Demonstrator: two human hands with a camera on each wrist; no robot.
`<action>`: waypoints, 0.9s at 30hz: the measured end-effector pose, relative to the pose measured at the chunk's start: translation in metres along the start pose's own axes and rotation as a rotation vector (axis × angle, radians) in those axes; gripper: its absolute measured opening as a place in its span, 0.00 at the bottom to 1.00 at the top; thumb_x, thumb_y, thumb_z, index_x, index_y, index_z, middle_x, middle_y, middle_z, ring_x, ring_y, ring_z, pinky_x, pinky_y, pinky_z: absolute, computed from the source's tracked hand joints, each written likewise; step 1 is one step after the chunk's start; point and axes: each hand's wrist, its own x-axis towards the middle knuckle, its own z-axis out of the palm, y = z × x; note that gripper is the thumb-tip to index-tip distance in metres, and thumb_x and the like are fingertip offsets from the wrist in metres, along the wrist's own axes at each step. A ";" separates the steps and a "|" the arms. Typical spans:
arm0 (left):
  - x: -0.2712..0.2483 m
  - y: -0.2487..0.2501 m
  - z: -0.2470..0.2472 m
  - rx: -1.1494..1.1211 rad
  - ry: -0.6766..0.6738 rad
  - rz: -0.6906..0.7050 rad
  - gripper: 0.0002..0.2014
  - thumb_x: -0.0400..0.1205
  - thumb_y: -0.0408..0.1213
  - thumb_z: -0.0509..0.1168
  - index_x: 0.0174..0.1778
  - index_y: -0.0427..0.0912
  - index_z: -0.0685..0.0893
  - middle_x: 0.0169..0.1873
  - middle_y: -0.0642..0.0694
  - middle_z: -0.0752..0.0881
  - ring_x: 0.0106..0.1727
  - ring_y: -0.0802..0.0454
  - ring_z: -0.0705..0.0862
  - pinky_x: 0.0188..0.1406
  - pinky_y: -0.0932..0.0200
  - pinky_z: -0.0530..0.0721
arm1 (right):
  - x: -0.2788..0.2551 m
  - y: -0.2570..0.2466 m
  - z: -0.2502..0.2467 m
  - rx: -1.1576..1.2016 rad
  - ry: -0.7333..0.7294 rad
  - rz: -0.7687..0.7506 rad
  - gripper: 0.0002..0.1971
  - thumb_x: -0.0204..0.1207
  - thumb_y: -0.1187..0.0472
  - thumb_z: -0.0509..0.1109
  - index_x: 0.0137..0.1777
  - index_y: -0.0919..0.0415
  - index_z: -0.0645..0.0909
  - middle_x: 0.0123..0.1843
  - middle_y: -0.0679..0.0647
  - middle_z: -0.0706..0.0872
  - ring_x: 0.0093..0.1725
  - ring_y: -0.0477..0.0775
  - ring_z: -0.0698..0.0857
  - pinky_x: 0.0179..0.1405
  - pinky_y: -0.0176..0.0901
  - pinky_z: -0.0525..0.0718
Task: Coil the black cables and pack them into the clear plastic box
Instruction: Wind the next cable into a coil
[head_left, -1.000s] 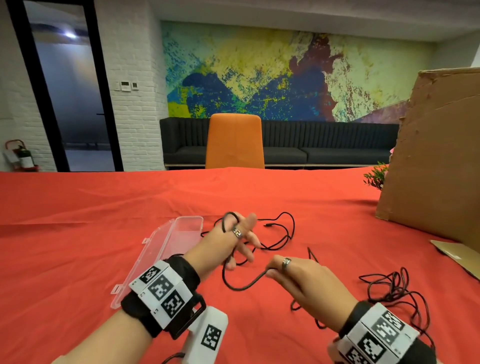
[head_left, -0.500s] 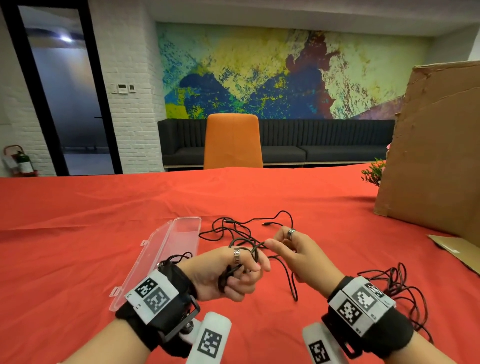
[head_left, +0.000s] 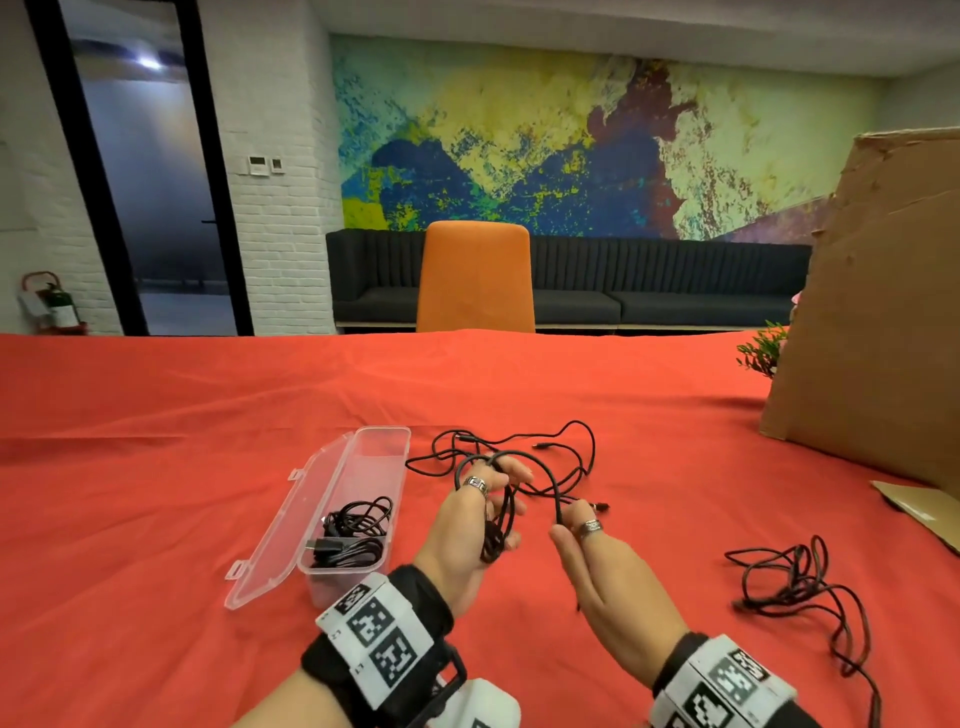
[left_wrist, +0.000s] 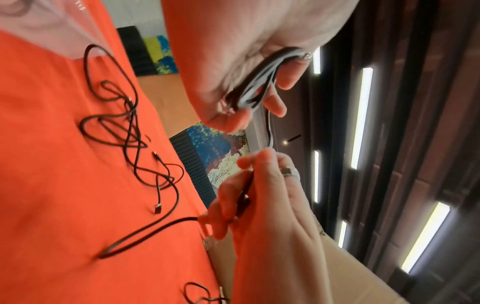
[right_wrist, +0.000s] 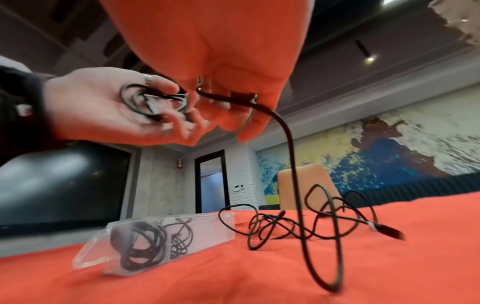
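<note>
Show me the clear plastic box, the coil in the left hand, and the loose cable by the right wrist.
clear plastic box (head_left: 382, 448): head view, bare far end.
coil (head_left: 493, 540): head view, strands below the palm.
loose cable (head_left: 795, 577): head view, tangled middle.

Both forearms are bare. The left hand (head_left: 470, 525) and the right hand (head_left: 605, 574) each wear a silver ring. Each wrist carries a black band with a white panel printed with square black-and-white markers, and a white camera housing hangs beneath.
</note>
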 end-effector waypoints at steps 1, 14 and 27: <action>0.001 -0.001 0.002 -0.038 -0.011 -0.009 0.11 0.79 0.33 0.54 0.35 0.46 0.80 0.46 0.47 0.83 0.42 0.52 0.79 0.28 0.63 0.76 | -0.001 -0.003 0.001 -0.065 -0.020 -0.020 0.15 0.75 0.34 0.36 0.41 0.43 0.55 0.27 0.47 0.70 0.37 0.57 0.74 0.35 0.47 0.66; 0.007 0.017 -0.021 -0.233 0.106 0.086 0.12 0.83 0.29 0.54 0.41 0.52 0.68 0.22 0.51 0.61 0.18 0.57 0.59 0.15 0.66 0.68 | 0.004 0.020 -0.015 0.162 -0.302 0.081 0.15 0.83 0.54 0.57 0.33 0.50 0.74 0.24 0.49 0.77 0.24 0.42 0.77 0.32 0.34 0.75; 0.002 0.018 -0.022 0.255 -0.509 -0.449 0.13 0.71 0.47 0.66 0.45 0.43 0.79 0.32 0.45 0.87 0.26 0.52 0.83 0.17 0.69 0.70 | 0.046 -0.003 -0.029 -0.300 -0.026 -0.133 0.28 0.64 0.29 0.37 0.47 0.43 0.70 0.34 0.42 0.74 0.45 0.52 0.81 0.35 0.46 0.70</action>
